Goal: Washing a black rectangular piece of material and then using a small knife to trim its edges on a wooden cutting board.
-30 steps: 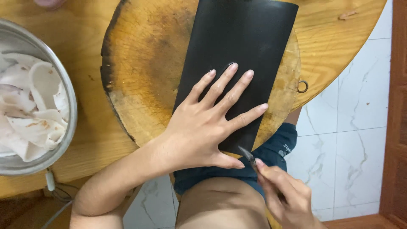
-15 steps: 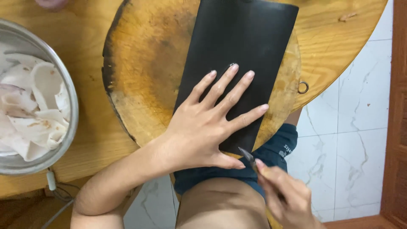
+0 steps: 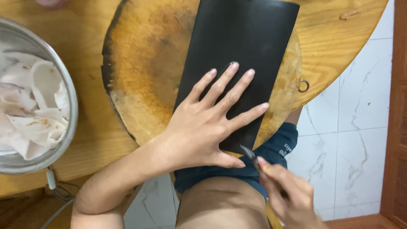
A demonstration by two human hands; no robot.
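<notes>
Black sheet point(image 3: 241, 46) under left hand point(image 3: 203, 127), perhaps flat

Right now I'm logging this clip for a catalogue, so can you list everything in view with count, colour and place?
black sheet: one, matte black, flat on the chopping block, reaching past its near edge
chopping block: one, round, worn yellow-brown wood with a dark rim, on the table
table: one, light wood, curved edge at right
metal bowl: one, silver, at the left edge, filled with pale white pieces
metal ring: one, small, at the block's right rim
floor tiles: white, marbled, lower right
small blade: one, dark, at the sheet's near edge
left hand: fingers spread, pressed flat on the sheet
right hand: closed around the blade's handle
</notes>
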